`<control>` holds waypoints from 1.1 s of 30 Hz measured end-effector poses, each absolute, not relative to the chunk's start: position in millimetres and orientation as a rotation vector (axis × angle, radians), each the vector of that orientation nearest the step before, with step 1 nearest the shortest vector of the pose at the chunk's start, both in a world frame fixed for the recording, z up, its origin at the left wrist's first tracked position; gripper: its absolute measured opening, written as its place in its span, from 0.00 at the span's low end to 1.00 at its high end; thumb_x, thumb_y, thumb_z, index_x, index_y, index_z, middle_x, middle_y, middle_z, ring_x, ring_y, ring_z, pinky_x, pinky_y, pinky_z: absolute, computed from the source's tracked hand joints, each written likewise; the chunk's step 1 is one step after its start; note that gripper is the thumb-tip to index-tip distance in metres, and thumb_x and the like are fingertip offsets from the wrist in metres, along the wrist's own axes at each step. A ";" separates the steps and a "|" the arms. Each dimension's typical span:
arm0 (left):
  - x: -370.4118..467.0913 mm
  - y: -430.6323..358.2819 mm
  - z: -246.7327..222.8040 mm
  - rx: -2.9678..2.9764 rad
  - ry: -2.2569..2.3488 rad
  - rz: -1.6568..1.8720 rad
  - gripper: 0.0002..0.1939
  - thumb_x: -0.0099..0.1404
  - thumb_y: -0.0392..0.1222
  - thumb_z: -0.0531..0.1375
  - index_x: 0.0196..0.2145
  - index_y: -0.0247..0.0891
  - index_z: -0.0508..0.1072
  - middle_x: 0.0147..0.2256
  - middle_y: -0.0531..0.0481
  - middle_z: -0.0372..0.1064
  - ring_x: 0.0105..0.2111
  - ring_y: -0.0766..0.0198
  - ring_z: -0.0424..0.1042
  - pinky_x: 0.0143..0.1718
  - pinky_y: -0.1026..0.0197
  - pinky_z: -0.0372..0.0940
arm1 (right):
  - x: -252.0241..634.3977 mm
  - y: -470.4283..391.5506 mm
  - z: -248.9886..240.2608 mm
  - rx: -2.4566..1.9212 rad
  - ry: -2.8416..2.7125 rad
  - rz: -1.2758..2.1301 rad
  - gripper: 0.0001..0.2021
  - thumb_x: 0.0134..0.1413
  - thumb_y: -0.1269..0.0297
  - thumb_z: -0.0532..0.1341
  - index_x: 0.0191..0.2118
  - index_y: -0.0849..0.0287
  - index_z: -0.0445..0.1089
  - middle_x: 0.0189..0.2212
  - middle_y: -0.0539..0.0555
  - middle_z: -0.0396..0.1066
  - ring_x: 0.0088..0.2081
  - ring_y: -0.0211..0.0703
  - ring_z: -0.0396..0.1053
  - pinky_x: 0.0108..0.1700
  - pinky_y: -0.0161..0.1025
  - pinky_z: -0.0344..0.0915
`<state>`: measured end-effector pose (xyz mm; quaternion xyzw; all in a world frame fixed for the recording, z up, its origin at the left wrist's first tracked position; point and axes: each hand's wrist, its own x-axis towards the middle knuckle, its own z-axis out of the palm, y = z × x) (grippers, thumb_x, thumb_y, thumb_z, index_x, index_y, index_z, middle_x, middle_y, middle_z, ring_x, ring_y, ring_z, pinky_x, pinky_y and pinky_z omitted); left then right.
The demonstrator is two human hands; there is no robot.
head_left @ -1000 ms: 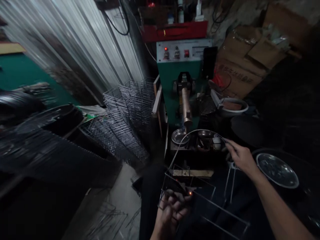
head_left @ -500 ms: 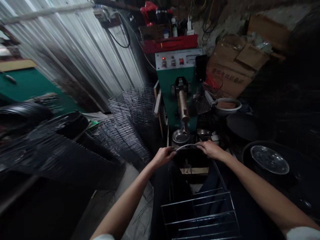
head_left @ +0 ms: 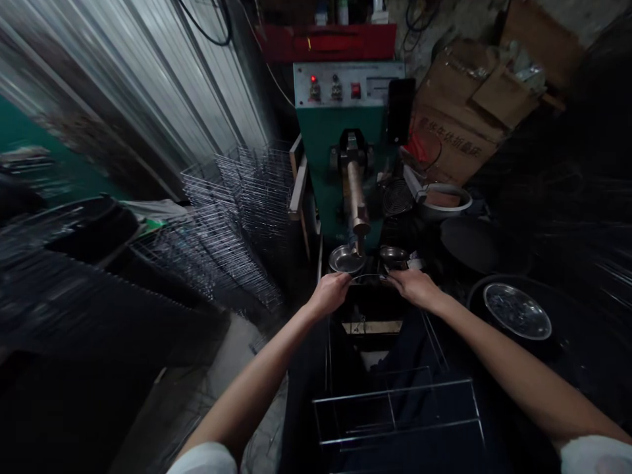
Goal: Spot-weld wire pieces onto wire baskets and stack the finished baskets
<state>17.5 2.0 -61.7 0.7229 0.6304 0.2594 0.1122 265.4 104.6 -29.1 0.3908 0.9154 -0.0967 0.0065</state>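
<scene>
My left hand (head_left: pixel 332 293) and my right hand (head_left: pixel 413 287) are closed on the two ends of a thin curved wire (head_left: pixel 368 275). That wire seems to be the far end of a wire rack (head_left: pixel 395 391), whose long sides run back toward my lap. Just beyond my fingers, the bronze-coloured arm (head_left: pixel 355 191) of a green machine (head_left: pixel 320 138) points down. Under its tip sits a shallow metal dish (head_left: pixel 340 260), with a smaller metal bowl (head_left: pixel 394 254) to the right. The wire is just in front of them; whether it touches anything cannot be made out.
Stacked wire racks (head_left: pixel 232 224) stand left of the machine. To the right are a metal plate of small pieces (head_left: pixel 518 311), a dark round lid or pan (head_left: pixel 469 243), a pale basin (head_left: pixel 447 209) and a cardboard box (head_left: pixel 449 125). A phone (head_left: pixel 400 108) hangs on the machine.
My view has tilted down and come nearer the machine. Both hands have moved forward with the wire, closer to the dish, and the curve now looks flatter.
</scene>
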 end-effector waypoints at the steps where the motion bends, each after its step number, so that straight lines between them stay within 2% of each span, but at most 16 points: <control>1: 17.6 6.2 -58.3 2.141 1.835 0.758 0.11 0.72 0.35 0.54 0.35 0.37 0.75 0.32 0.46 0.75 0.32 0.60 0.74 0.36 0.62 0.64 | 265.9 106.4 -27.7 1.247 2.859 -0.311 0.14 0.73 0.58 0.54 0.51 0.49 0.77 0.41 0.59 0.78 0.40 0.56 0.76 0.35 0.41 0.61; 3: 17.3 14.1 -52.6 2.176 1.807 0.754 0.10 0.72 0.35 0.55 0.34 0.37 0.75 0.31 0.46 0.74 0.31 0.61 0.73 0.35 0.62 0.63 | 268.1 110.4 -27.7 1.294 2.864 -0.345 0.13 0.73 0.58 0.54 0.50 0.48 0.77 0.39 0.57 0.78 0.39 0.54 0.76 0.34 0.39 0.59; 6: 16.6 22.4 -48.0 2.215 1.769 0.752 0.10 0.71 0.36 0.56 0.33 0.37 0.74 0.30 0.48 0.73 0.30 0.61 0.72 0.34 0.62 0.62 | 273.1 117.3 -33.3 1.292 2.923 -0.469 0.13 0.72 0.58 0.55 0.44 0.52 0.77 0.36 0.56 0.78 0.37 0.50 0.75 0.34 0.37 0.57; 9: 15.5 25.7 -46.1 2.240 1.741 0.763 0.09 0.71 0.35 0.56 0.33 0.36 0.74 0.29 0.48 0.73 0.30 0.61 0.72 0.34 0.62 0.61 | 276.9 123.5 -40.4 1.197 3.044 -0.657 0.14 0.72 0.60 0.55 0.39 0.56 0.76 0.35 0.56 0.77 0.37 0.47 0.73 0.36 0.36 0.59; 12: 12.7 25.9 -42.2 2.260 1.728 0.778 0.09 0.71 0.34 0.56 0.33 0.36 0.73 0.29 0.48 0.73 0.30 0.62 0.72 0.34 0.63 0.61 | 276.4 126.2 -41.7 1.119 3.133 -0.781 0.15 0.72 0.60 0.55 0.38 0.57 0.76 0.35 0.56 0.76 0.38 0.47 0.73 0.40 0.37 0.62; 18: -0.3 28.3 -30.3 2.297 1.732 0.791 0.10 0.72 0.34 0.56 0.31 0.36 0.72 0.29 0.48 0.73 0.30 0.62 0.71 0.33 0.63 0.60 | 259.5 128.6 -29.9 1.257 3.070 -0.605 0.11 0.71 0.58 0.57 0.42 0.53 0.77 0.38 0.56 0.78 0.42 0.51 0.75 0.41 0.38 0.62; 22: -9.7 32.5 -29.0 2.301 1.748 0.787 0.10 0.71 0.33 0.57 0.30 0.36 0.72 0.28 0.49 0.73 0.30 0.63 0.72 0.33 0.64 0.60 | 248.0 137.3 -29.8 1.231 3.058 -0.629 0.12 0.71 0.58 0.57 0.40 0.53 0.77 0.38 0.56 0.78 0.42 0.50 0.75 0.42 0.37 0.62; 29: -14.7 38.2 -26.4 2.300 1.750 0.781 0.11 0.71 0.34 0.57 0.29 0.35 0.72 0.27 0.49 0.72 0.29 0.64 0.71 0.33 0.64 0.59 | 244.4 151.6 -39.3 1.109 3.137 -0.767 0.15 0.71 0.59 0.54 0.35 0.56 0.74 0.31 0.54 0.75 0.34 0.47 0.72 0.37 0.38 0.59; 33: -15.9 43.6 -24.2 2.304 1.744 0.779 0.11 0.71 0.33 0.57 0.29 0.35 0.72 0.26 0.49 0.71 0.28 0.64 0.70 0.32 0.64 0.58 | 242.6 155.5 -39.6 1.102 3.153 -0.789 0.15 0.70 0.58 0.54 0.35 0.57 0.74 0.31 0.55 0.75 0.34 0.47 0.72 0.36 0.38 0.58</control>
